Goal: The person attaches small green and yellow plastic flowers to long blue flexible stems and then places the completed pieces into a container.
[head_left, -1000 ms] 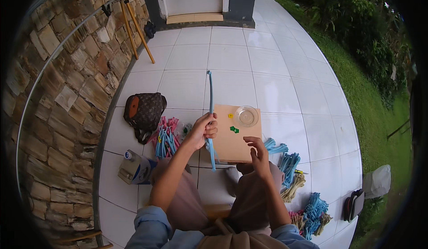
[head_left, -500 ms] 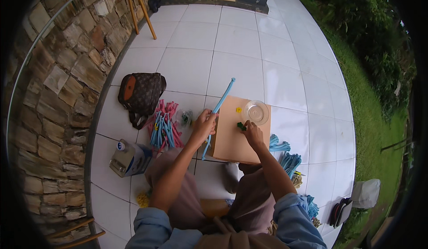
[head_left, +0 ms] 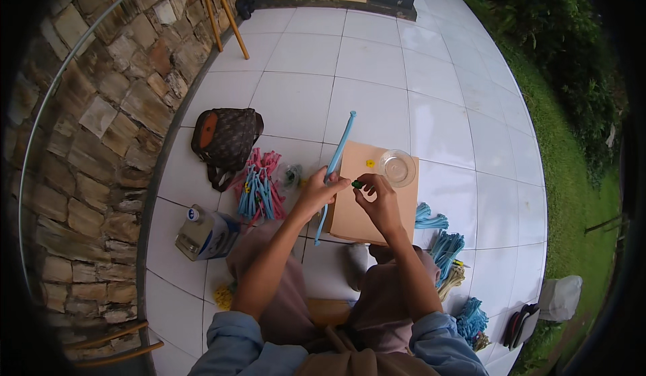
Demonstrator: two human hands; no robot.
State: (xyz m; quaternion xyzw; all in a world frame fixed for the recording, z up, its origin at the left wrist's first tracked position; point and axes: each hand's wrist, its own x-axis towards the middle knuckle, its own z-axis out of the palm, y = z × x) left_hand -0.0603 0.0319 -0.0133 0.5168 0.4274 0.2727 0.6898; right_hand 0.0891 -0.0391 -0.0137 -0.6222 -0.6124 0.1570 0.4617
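Note:
A long, thin light-blue strip [head_left: 343,137] with a thicker knob at its upper end stands slantwise in my left hand [head_left: 316,193]. That hand is closed around its middle, and the lower end hangs beside the board. My right hand [head_left: 381,203] pinches a small dark green piece [head_left: 356,183] close to the left fingertips, over the flat brown box or board [head_left: 367,218]. What exactly the green piece is, I cannot make out. A small yellow piece [head_left: 370,164] lies on the board, next to a round clear bowl [head_left: 396,167] at its far right corner.
Left of the board lie pink and blue strips [head_left: 259,187] in a pile and a clear bag [head_left: 291,176]. A brown backpack [head_left: 227,144] and a plastic jug [head_left: 205,234] stand beyond. Blue bundles [head_left: 445,251] line the right side. A stone wall [head_left: 101,140] borders the left.
My right hand has lifted the green piece from the board and brought it left, near my left hand. The left hand still holds the blue strip, now more upright.

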